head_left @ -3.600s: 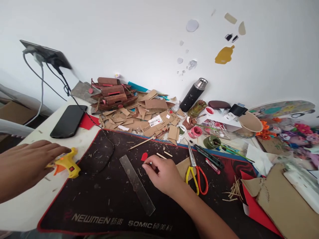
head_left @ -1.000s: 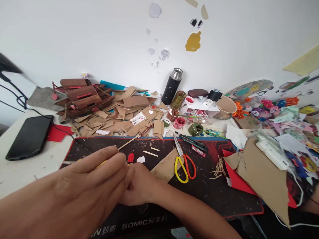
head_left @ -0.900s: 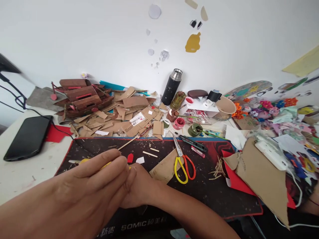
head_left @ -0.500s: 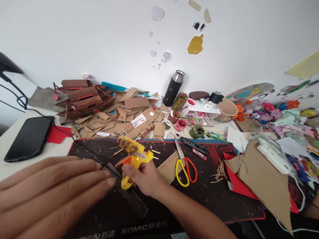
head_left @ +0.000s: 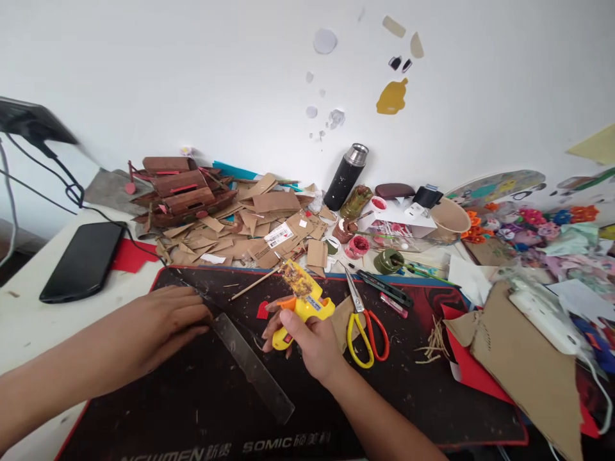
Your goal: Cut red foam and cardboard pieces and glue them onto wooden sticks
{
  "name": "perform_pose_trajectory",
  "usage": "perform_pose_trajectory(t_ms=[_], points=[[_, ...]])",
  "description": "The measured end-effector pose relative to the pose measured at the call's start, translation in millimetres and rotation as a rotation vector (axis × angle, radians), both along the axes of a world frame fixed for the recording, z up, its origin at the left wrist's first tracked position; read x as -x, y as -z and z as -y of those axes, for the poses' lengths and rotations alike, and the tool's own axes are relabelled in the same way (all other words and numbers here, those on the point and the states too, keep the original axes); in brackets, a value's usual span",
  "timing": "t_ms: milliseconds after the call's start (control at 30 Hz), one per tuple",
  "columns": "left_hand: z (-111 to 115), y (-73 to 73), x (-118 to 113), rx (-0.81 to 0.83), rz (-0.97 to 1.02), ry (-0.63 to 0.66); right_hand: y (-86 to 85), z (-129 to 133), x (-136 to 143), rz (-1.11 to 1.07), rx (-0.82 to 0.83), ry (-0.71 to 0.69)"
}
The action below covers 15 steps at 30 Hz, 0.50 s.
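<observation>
A yellow hot glue gun (head_left: 307, 301) with an orange trigger and a brown-stained front is gripped in my right hand (head_left: 314, 342), raised over the dark desk mat (head_left: 182, 397). My left hand (head_left: 166, 326) is low over the mat's left side, fingers stretched forward and side by side. Its fingertips are close to a thin black cord (head_left: 185, 282) and the upper end of a clear ruler (head_left: 254, 368); whether they touch either is unclear. A small red piece (head_left: 262, 310) shows left of the glue gun. Scissors (head_left: 368, 326) with yellow and red handles lie right of my right hand.
Cardboard scraps (head_left: 230, 240) and a brown model boat (head_left: 185, 189) fill the back left. Paint jars (head_left: 356, 246), a black flask (head_left: 346, 176) and a utility knife (head_left: 384, 288) are behind the scissors. A phone (head_left: 81, 259) lies left; a cardboard sheet (head_left: 523, 365) lies right.
My left hand has drawn away from the camera and come down toward the mat near the cord. The glue gun in my right hand has shifted right, uncovering the small red piece.
</observation>
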<state>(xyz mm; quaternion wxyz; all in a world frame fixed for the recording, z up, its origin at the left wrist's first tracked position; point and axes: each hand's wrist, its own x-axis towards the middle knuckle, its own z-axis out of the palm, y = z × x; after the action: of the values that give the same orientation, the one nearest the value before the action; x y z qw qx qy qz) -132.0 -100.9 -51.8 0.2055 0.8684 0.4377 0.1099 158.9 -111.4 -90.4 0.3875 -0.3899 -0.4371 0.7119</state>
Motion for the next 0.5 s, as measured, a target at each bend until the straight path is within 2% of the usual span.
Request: perform_pose_trajectory(t_ms=[67, 133, 200, 267, 333, 500], points=[[0.2, 5.8, -1.4, 0.021, -0.034, 0.057, 1.2, 1.3, -2.0, -0.010, 0.011, 0.001], [2.3, 18.7, -6.7, -0.001, -0.027, 0.125, 0.5, 2.9, -2.1, -0.023, 0.022, -0.008], [4.0, 33.0, -13.5, 0.004, -0.049, 0.123, -1.2, 4.9, -1.8, -0.033, 0.020, -0.019], [3.2, 41.3, -18.8, 0.006, -0.055, 0.109, -2.0, 6.9, -3.1, -0.041, 0.016, -0.025], [-0.2, 39.7, -21.5, 0.013, -0.029, 0.123, -0.6, 8.5, -7.2, -0.046, 0.016, -0.019], [-5.1, 14.6, -25.2, 0.065, 0.073, 0.214, 10.2, 11.8, -22.5, -0.124, 0.012, 0.009]])
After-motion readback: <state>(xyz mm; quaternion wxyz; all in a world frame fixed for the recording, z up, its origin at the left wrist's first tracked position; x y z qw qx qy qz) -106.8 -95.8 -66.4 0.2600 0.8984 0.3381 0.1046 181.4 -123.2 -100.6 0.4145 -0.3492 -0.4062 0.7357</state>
